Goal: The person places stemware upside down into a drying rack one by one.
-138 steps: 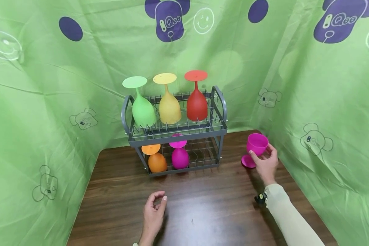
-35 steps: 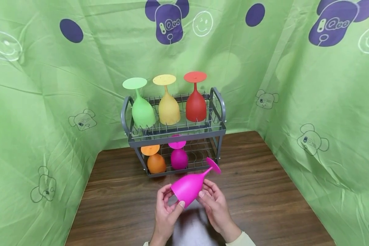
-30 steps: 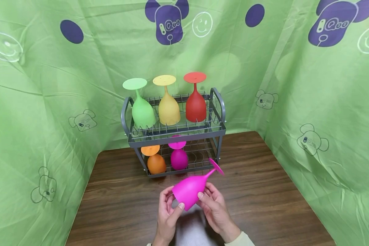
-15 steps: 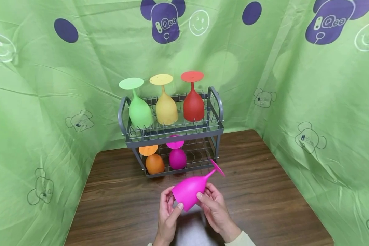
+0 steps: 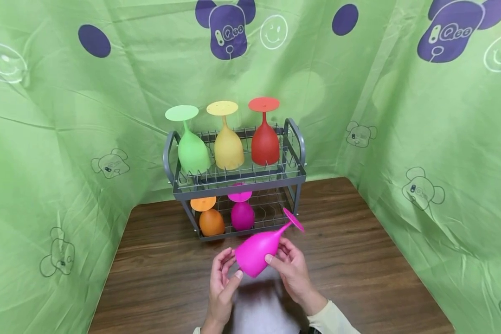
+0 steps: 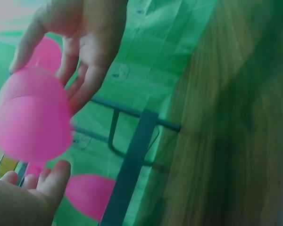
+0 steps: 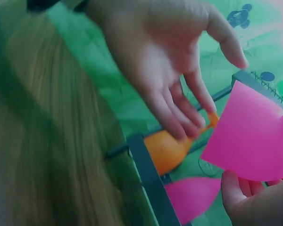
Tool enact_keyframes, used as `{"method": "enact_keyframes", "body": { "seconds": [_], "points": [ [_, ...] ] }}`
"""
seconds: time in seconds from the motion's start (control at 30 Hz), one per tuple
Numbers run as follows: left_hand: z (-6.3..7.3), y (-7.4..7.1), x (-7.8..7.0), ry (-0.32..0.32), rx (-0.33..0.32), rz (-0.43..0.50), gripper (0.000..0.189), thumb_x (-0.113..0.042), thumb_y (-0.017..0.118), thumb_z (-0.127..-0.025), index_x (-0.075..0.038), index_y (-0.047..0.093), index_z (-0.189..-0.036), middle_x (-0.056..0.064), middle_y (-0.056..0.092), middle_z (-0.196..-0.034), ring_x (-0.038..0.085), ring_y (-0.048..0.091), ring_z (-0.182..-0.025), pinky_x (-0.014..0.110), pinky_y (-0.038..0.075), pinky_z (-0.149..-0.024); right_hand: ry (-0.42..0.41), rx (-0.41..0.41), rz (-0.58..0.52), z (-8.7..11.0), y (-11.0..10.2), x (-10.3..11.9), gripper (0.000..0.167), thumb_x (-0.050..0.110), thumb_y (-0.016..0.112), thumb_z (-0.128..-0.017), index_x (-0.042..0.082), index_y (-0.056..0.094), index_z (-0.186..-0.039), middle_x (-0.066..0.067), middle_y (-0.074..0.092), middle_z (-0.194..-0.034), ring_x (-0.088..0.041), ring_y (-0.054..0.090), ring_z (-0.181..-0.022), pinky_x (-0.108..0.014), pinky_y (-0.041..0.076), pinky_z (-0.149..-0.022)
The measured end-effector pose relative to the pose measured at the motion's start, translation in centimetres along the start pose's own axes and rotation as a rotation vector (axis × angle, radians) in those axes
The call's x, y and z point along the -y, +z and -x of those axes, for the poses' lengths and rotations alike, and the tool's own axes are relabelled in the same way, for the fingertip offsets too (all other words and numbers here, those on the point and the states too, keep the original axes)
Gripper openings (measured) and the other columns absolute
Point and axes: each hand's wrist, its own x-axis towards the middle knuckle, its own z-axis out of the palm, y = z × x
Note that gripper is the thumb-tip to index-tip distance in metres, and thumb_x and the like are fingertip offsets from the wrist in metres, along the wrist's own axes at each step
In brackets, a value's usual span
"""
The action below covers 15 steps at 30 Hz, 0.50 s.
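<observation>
A bright pink wine glass point(image 5: 256, 253) is tilted in the air before the rack, its mouth down to the left and its foot up to the right. My right hand point(image 5: 294, 276) grips its bowl near the stem, thumb on the near side. My left hand point(image 5: 220, 297) is beside the rim with its fingers spread. In the right wrist view a gap shows between the left hand point(image 7: 155, 61) and the glass's rim. The left wrist view shows the right hand point(image 6: 85, 33) around the bowl's stem end. The right hand's far fingers are partly hidden by the glass.
A grey two-tier dish rack point(image 5: 240, 189) stands behind. Upside-down green point(image 5: 193, 153), yellow point(image 5: 228, 150) and red point(image 5: 265, 146) glasses fill its top tier. Orange point(image 5: 211, 223) and magenta point(image 5: 242, 217) glasses stand below, on the left and middle. Green cloth point(image 5: 392, 139) surrounds the wooden table point(image 5: 359, 264).
The pink glass, earlier upright on the table at the right, came to the middle and was turned over between both hands. Within the last half second my left hand let go and the glass rose slightly.
</observation>
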Motion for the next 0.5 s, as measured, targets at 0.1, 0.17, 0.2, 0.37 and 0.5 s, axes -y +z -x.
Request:
{"method": "enact_keyframes", "body": {
  "seconds": [0.1,0.17,0.2,0.37,0.5],
  "points": [
    [-0.8,-0.8,0.1,-0.019,-0.098,-0.086,0.055,0.005,0.066,-0.095,0.006,0.045,-0.146,0.015,0.052,-0.141,0.019,0.061,-0.127,0.025,0.059,-0.098,-0.041,-0.039,0.125,-1.2,-0.5,0.1,0.059,-0.009,0.076,-0.086,-0.012,0.05,-0.139,-0.007,0.065,-0.124,-0.014,0.067,-0.112,-0.025,0.061,-0.094],
    [-1.4,-1.5,0.2,-0.047,-0.172,-0.148,0.052,0.004,0.069,-0.095,0.003,0.049,-0.144,0.008,0.056,-0.136,0.014,0.063,-0.123,0.023,0.059,-0.094,-0.061,-0.051,0.212,-2.0,-1.0,0.3,0.06,-0.008,0.078,-0.085,-0.011,0.053,-0.139,-0.009,0.065,-0.126,-0.014,0.067,-0.112,-0.025,0.061,-0.093],
    [-1.7,-1.9,0.2,-0.055,-0.206,-0.177,0.05,0.004,0.069,-0.095,0.002,0.051,-0.142,0.006,0.057,-0.134,0.012,0.064,-0.12,0.021,0.058,-0.092,-0.072,-0.05,0.255,-2.4,-1.2,0.3,0.06,-0.007,0.08,-0.085,-0.01,0.055,-0.139,-0.012,0.065,-0.128,-0.014,0.067,-0.113,-0.026,0.062,-0.093],
    [-3.0,-3.8,0.4,-0.072,-0.31,-0.268,0.045,0.003,0.071,-0.096,-0.001,0.056,-0.138,0.003,0.06,-0.13,0.007,0.066,-0.115,0.015,0.058,-0.089,-0.119,-0.047,0.395,-4.3,-2.1,0.6,0.061,-0.002,0.084,-0.084,-0.004,0.058,-0.139,-0.021,0.063,-0.133,-0.017,0.068,-0.113,-0.027,0.062,-0.094],
    [-4.2,-5.4,0.4,-0.062,-0.348,-0.308,0.045,0.002,0.071,-0.096,0.001,0.056,-0.139,0.003,0.061,-0.13,0.013,0.066,-0.116,0.013,0.057,-0.088,-0.16,-0.06,0.479,-5.9,-3.1,0.4,0.064,-0.001,0.086,-0.083,-0.001,0.059,-0.141,-0.022,0.064,-0.134,-0.027,0.066,-0.115,-0.027,0.062,-0.095]
  ]
}}
